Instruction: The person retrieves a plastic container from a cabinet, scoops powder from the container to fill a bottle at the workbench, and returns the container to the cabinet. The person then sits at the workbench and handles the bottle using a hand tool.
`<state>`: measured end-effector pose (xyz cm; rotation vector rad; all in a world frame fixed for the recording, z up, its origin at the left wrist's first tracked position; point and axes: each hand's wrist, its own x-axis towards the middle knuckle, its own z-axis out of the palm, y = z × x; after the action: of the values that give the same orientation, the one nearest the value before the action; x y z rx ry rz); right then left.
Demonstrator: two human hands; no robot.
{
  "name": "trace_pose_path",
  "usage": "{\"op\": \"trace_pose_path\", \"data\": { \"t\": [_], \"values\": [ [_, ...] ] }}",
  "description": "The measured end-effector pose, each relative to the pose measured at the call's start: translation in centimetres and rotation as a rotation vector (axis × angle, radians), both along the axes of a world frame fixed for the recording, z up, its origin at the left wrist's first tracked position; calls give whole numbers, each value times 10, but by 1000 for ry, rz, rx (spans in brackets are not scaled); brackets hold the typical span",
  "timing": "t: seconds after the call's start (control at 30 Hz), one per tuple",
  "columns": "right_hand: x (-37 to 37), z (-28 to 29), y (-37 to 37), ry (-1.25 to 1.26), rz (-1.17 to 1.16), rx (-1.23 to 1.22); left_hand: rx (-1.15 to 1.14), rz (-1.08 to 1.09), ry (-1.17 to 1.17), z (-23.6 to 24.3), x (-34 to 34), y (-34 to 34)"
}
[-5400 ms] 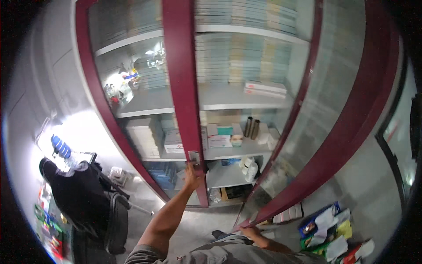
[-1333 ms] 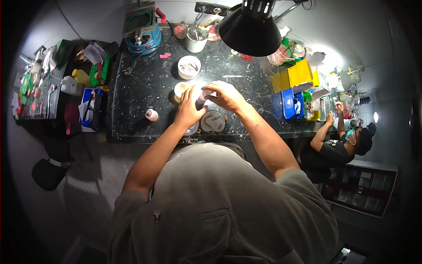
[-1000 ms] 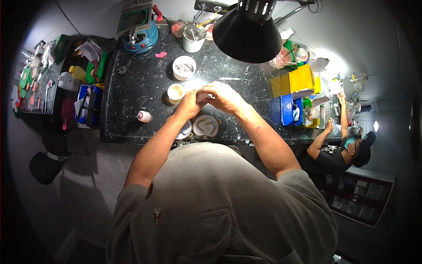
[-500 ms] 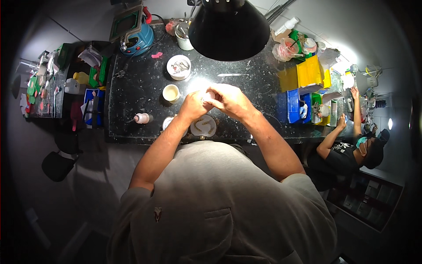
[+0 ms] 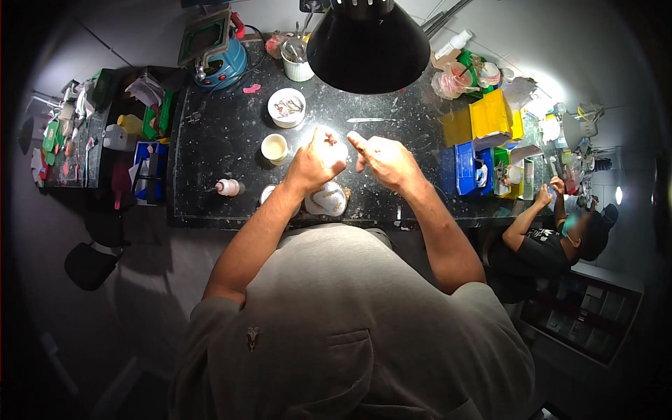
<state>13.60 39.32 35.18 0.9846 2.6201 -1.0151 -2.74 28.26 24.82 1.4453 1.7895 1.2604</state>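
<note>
Above the near middle of the bench, my left hand [image 5: 316,166] is closed, with something small at its fingertips that glare keeps me from making out. My right hand [image 5: 389,162] is just to its right, turned toward it. A finger and the thumb of that hand stand apart with nothing visible between them; its other fingers are curled and partly hidden. Below my left hand is a white plaster piece [image 5: 326,201] with a curved row of yellowish marks, like a dental cast. Another white piece [image 5: 268,192] is half hidden by my left forearm.
Left of my hands are a cream-filled cup [image 5: 274,148], a white bowl of small items [image 5: 287,108] and a pinkish bottle [image 5: 228,187]. A thin knife-like tool [image 5: 369,120] lies beyond. A black lamp [image 5: 369,49] overhangs; bins [image 5: 465,168] and a co-worker [image 5: 542,245] are right.
My hands have come apart; the right one has moved a little to the right, off the left. The co-worker's raised hand has lowered.
</note>
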Motion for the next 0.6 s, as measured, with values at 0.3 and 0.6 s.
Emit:
{"op": "trace_pose_path", "data": {
  "t": [0.3,0.6],
  "values": [
    [-1,2,-3,76,124,233,78,2,22,7,1,-4],
    [-18,6,-31,397,-3,214,98,-15,-46,13,-7,-17]
  ]
}}
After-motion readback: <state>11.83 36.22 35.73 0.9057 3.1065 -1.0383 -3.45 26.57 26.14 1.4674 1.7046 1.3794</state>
